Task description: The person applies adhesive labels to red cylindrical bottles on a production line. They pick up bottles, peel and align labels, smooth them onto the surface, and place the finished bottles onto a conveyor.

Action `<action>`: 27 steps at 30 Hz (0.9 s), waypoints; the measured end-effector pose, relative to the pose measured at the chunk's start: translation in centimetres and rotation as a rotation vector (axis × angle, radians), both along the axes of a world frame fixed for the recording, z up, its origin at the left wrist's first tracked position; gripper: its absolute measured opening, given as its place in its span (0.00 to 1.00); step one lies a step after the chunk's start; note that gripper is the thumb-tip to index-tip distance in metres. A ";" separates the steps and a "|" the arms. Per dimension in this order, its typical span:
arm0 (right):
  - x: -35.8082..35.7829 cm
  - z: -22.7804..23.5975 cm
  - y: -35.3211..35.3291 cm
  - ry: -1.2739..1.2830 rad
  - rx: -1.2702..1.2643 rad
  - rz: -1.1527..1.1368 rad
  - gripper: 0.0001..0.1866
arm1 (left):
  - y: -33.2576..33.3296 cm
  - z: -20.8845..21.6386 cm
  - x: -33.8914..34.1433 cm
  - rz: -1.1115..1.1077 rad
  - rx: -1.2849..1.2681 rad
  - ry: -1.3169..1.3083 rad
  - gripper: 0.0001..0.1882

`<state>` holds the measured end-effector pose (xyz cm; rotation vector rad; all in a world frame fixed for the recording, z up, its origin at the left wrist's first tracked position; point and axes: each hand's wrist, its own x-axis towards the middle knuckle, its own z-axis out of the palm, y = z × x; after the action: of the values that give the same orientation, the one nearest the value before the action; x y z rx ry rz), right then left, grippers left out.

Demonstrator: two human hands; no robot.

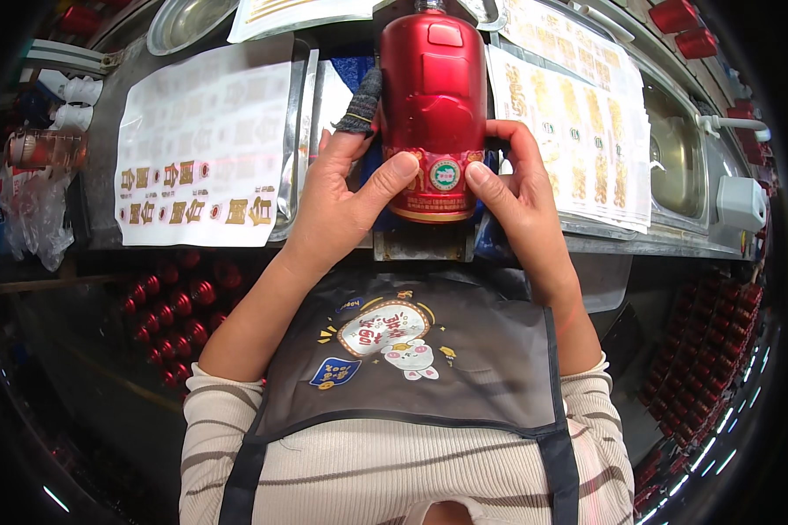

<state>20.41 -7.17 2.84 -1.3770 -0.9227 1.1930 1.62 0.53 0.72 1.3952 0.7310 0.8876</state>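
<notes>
A glossy metallic red bottle (432,92) with raised panels lies between my hands, its neck pointing away and its base toward me. My left hand (333,201) grips its left side, the thumb pressed on a decorated red band (425,179) near the base. A dark grey knitted finger sleeve (362,105) covers my left index finger. From the other side, my right hand (527,197) holds the bottle, its thumb beside a round green-and-white emblem (445,175) on that band. Both hands' remaining fingers are partly hidden. Under the bottle is a metal support (422,248), mostly covered.
On the left lies a white sheet of gold and red decals (193,229); stacked gold decal sheets (578,166) lie on the right. A metal basin (678,166) stands right, a metal bowl (184,24) far left. Many red bottles (179,306) stand below the bench on both sides.
</notes>
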 end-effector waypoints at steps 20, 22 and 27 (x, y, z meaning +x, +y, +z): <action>1.0 -0.2 0.0 0.112 0.009 0.012 0.19 | -0.6 2.1 0.1 0.094 0.158 0.212 0.34; 0.9 -0.4 -0.3 0.108 0.023 0.003 0.18 | -0.4 2.2 -0.2 0.013 0.224 0.271 0.34; 2.1 0.6 -1.0 0.031 -0.043 0.021 0.18 | -0.2 1.1 0.0 0.003 -0.123 0.027 0.33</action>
<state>22.47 -8.16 3.42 -1.3823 -0.8967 1.2526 1.60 0.34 1.82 1.2996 0.7952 0.8145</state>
